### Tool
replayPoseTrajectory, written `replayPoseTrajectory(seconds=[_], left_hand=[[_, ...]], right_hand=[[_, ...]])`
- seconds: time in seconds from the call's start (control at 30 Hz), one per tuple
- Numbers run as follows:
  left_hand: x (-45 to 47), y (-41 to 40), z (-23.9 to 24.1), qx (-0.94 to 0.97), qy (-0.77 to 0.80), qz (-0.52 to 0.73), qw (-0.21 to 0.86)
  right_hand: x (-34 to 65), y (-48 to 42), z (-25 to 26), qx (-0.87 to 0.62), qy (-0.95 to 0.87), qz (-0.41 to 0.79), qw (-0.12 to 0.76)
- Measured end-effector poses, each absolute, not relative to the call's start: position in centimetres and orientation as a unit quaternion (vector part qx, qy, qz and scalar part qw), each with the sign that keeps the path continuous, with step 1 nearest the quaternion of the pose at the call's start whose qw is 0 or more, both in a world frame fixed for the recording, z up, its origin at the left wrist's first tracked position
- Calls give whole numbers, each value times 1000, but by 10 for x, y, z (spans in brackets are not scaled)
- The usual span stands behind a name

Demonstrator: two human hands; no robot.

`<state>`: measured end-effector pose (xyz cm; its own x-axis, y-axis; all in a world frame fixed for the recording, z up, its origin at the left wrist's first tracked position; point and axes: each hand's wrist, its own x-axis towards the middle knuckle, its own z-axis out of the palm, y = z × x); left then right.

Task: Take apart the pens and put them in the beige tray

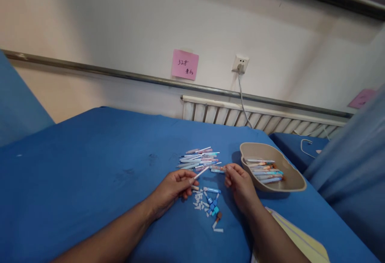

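Note:
My left hand point(179, 183) is closed in a pinch on a thin white stick point(201, 172), which looks like a pen refill and points up to the right. A short orange-tan piece point(195, 188) shows below its fingertips. My right hand point(240, 182) has thumb and forefinger pressed together at the end of a pen barrel point(217, 169) with brown and light blue parts. Just beyond both hands lies a pile of pastel pen parts point(197, 160). Between the hands are small white pieces point(198, 199), blue caps point(212, 204), a blue barrel point(212, 190) and a brown cap point(219, 215).
A beige tray point(293, 180) holding several pens point(266, 172) stands to the right. Yellow striped cloth or paper point(300, 237) lies under my right forearm. Blue cloth point(105, 154) covers the table. Behind are a radiator point(216, 114) and a wall socket with a plugged-in cable point(240, 64).

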<state>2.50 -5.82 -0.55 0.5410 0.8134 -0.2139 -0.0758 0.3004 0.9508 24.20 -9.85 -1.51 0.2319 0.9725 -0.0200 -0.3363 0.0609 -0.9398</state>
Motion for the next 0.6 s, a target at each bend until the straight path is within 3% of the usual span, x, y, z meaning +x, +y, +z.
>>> replayPoseTrajectory(seconds=[0.17,0.6], left_hand=[[27,-58,-7,518,371,297,711],[28,-59,-10,546,364,286,698]], right_hand=[[245,-99,-11,-404,-276,568,661],[244,-100,-11,-432,-318,548,641]])
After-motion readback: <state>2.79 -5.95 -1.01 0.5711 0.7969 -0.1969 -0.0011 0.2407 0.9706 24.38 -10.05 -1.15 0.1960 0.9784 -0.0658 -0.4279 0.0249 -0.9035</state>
